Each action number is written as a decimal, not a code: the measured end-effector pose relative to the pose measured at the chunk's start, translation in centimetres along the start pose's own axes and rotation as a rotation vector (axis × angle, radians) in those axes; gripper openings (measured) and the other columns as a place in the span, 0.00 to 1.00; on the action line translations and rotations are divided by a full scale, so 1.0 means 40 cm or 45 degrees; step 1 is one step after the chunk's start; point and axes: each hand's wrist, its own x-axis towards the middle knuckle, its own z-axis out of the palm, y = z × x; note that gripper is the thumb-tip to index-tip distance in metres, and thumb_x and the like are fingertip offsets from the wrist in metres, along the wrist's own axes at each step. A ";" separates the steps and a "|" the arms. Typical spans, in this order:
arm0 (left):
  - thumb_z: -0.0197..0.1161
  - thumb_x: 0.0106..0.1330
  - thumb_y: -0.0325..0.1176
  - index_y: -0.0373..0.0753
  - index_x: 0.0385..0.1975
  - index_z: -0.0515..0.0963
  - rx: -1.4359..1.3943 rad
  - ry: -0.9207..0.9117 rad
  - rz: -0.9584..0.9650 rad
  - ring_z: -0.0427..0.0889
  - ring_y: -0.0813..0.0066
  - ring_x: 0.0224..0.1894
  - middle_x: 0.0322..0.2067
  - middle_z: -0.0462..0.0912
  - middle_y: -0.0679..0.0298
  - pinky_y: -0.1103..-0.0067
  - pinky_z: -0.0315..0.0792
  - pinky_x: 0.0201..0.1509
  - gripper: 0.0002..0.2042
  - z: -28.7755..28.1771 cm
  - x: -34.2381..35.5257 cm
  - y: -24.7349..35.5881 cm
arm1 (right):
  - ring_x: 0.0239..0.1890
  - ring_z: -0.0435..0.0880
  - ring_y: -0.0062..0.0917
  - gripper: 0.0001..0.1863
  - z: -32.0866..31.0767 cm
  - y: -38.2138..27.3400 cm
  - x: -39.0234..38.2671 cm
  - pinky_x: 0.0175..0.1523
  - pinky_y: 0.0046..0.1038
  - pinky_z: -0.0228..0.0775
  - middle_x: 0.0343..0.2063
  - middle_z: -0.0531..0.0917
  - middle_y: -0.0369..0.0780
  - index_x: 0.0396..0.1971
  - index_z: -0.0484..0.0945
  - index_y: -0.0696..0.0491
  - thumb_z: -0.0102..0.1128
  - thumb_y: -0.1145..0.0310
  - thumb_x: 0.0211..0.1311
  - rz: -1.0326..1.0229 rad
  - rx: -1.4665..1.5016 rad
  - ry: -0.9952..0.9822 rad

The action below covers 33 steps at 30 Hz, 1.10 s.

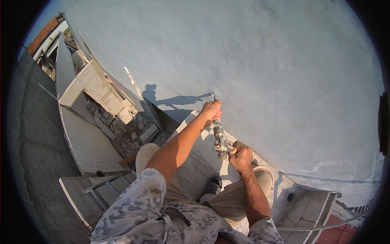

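My left hand (211,110) is closed round the red grip of a chisel (216,117), whose metal tip reaches the grey plastered wall (276,73) in front of me. Lower down, my right hand (241,156) wraps the handle of a hammer (219,142). The worn metal hammer head sits right below the chisel's butt end; whether the two touch I cannot tell. Both arms throw shadows on the wall to the left of the chisel tip.
I am on a narrow concrete ledge (194,162) along the wall. Far below on the left lie rubble (132,130) and block partition walls (87,142). A metal ladder (107,189) leans at lower left. A block-lined recess (300,211) is at lower right.
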 end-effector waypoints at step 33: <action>0.60 0.65 0.42 0.31 0.41 0.73 0.006 0.019 0.038 0.75 0.73 0.25 0.31 0.76 0.58 0.75 0.70 0.19 0.17 0.038 -0.033 0.065 | 0.22 0.77 0.51 0.09 -0.061 -0.064 0.027 0.26 0.41 0.68 0.17 0.77 0.50 0.20 0.73 0.57 0.63 0.69 0.48 -0.614 0.294 0.497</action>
